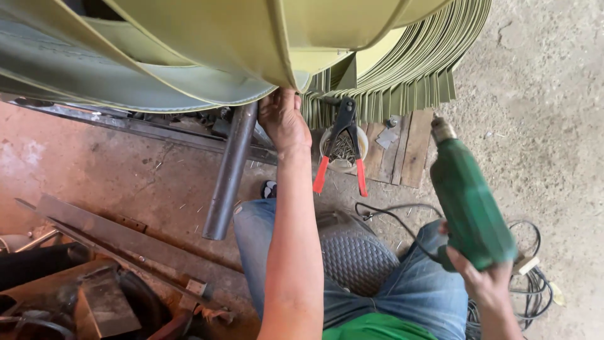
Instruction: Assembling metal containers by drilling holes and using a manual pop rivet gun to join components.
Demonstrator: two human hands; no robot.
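My left hand [284, 119] grips the sheet edge [286, 79] to steady it, while my right hand [484, 277] clasps the drill [469, 201], bit aimed ahead.

The sheet-metal panel [189, 44] hangs overhead with the left hand [283, 119] under its edge; just right of that hand, the rivet pliers [343, 148] rest on a small tub [340, 154]; further right, the right hand [484, 280] holds the drill [469, 201]; a steel pipe [229, 170] lies left.
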